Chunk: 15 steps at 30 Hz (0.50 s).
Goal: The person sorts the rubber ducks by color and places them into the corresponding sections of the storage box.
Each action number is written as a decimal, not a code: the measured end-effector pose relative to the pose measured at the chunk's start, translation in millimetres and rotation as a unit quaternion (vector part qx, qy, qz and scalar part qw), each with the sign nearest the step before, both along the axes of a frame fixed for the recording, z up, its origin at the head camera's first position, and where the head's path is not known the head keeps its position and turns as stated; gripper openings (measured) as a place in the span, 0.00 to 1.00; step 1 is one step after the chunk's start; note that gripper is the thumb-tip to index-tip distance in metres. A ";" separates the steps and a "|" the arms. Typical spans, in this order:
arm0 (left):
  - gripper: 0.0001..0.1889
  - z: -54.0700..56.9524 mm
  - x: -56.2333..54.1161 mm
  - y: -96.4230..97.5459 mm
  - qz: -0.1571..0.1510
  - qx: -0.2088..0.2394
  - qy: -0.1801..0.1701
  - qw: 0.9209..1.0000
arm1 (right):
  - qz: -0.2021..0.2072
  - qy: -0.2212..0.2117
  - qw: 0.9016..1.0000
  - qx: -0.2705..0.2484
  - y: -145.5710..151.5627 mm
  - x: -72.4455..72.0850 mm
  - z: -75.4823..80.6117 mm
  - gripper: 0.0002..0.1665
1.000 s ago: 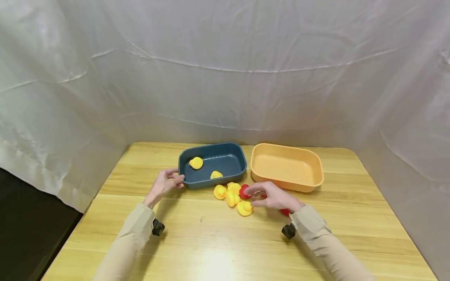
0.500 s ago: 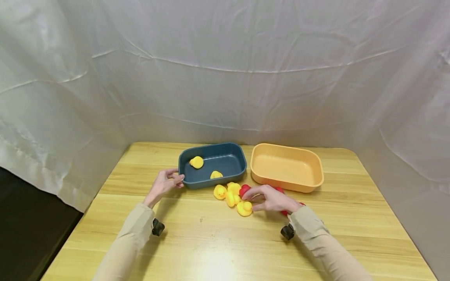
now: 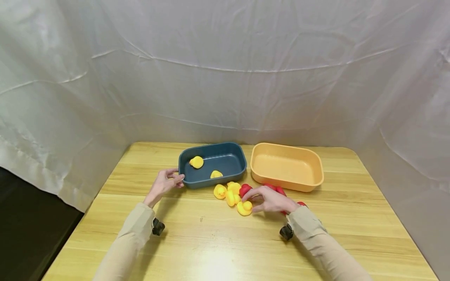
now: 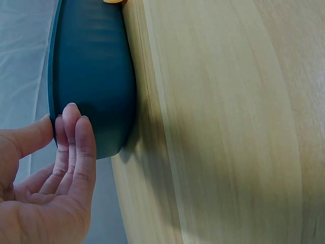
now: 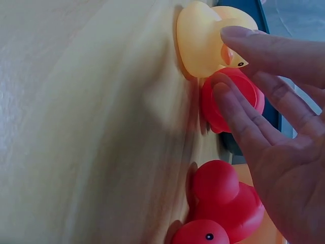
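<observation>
My left hand (image 3: 166,184) pinches the near left corner of a dark blue bin (image 3: 211,183), thumb at the rim and fingers along the outer wall, as the left wrist view shows. Two yellow rubber ducks (image 3: 197,162) lie inside this bin. My right hand (image 3: 268,199) reaches to a yellow rubber duck (image 3: 243,210), fingers spread on both sides of its head and nothing gripped. In the right wrist view, one fingertip overlaps that duck's head, and the other fingers lie over a red rubber duck (image 5: 233,99).
Several more yellow ducks (image 3: 220,192) sit together before the blue bin. An orange bin (image 3: 286,183) stands to its right. More red ducks (image 5: 228,203) lie below and beside my right hand. A pale cloth (image 3: 225,78) hangs behind the wooden table (image 3: 197,242).
My right hand has lowered slightly and closed in on the near yellow duck, uncovering more red ducks behind it. The left hand and both bins stay put.
</observation>
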<state>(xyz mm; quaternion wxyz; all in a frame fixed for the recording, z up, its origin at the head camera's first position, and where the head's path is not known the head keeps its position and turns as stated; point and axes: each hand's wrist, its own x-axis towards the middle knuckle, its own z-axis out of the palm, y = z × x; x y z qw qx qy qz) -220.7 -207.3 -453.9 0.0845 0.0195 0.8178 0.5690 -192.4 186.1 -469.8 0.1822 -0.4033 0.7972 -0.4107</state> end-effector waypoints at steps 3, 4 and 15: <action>0.28 0.0 -0.1 0.0 0.000 0.000 0.000 1.000 | -0.002 0.016 1.000 0.009 -0.5 0.0 0.3 0.21; 0.28 0.2 0.1 -0.2 0.000 -0.001 -0.001 1.000 | -0.003 0.020 1.000 0.012 -0.8 -0.2 0.2 0.21; 0.30 1.3 0.7 -0.1 0.002 -0.007 -0.007 1.000 | -0.007 0.009 1.000 0.013 -3.8 -1.9 -4.1 0.19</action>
